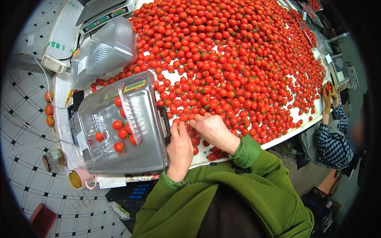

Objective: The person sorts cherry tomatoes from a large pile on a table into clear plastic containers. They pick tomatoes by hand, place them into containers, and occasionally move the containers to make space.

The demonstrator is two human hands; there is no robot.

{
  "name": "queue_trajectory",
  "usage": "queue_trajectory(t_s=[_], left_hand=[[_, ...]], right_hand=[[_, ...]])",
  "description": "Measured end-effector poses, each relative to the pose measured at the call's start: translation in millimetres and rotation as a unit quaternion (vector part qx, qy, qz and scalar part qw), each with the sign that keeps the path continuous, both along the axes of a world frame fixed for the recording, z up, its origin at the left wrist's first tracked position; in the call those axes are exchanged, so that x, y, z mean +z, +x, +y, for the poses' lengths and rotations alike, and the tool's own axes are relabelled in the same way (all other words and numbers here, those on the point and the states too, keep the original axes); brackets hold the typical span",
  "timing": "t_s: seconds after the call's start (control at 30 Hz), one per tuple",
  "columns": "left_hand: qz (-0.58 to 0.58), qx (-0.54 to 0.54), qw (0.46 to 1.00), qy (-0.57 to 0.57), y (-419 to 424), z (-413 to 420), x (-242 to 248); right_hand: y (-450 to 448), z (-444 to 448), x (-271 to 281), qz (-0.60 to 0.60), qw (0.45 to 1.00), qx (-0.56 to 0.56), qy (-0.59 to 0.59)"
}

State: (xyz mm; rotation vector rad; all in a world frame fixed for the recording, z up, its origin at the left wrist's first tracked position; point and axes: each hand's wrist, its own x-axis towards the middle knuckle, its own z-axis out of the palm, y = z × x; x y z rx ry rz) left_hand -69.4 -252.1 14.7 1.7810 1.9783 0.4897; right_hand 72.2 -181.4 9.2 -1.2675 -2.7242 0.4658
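Note:
A large heap of red cherry tomatoes (pixel 220 74) covers the white tabletop. At its near edge my left hand (pixel 180 148) and my right hand (pixel 212 129) are close together, fingertips among the tomatoes. Whether either hand grips a tomato is hidden by the fingers. Just left of my left hand stands a digital scale (pixel 148 119) with a metal top. On it rests an open clear plastic clamshell box (pixel 102 119) holding several cherry tomatoes.
Stacked clear plastic boxes (pixel 111 44) stand at the upper left, near another scale (pixel 104 17). A pink mug (pixel 82 178) and a glass jar (pixel 54 160) are at the lower left. At the far right, a co-worker's gloved hands (pixel 327 96) hold tomatoes over the table's edge.

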Motion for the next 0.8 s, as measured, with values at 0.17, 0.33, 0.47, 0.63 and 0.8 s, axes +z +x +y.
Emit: queue_trajectory(t_s=[0.17, 0.33, 0.47, 0.63, 0.8], left_hand=[[0.063, -0.003, 0.996, 0.065, 0, 7, -13], [0.021, -0.02, 0.998, 0.049, 0, 6, -8], [0.025, -0.063, 0.995, 0.075, -2, 5, -18], [-0.004, -0.045, 0.997, 0.062, 4, 10, -12], [-0.008, -0.046, 0.998, 0.037, -3, 4, -5]], right_hand=[[34, 3, 21, 0.196, 0.954, -0.113, -0.198], [75, -4, 1, 0.661, 0.458, -0.171, -0.57], [70, 17, 16, 0.672, 0.49, -0.2, -0.518], [44, 75, 16, 0.284, 0.944, -0.166, 0.035], [33, 73, 12, -0.01, 0.992, -0.092, 0.089]])
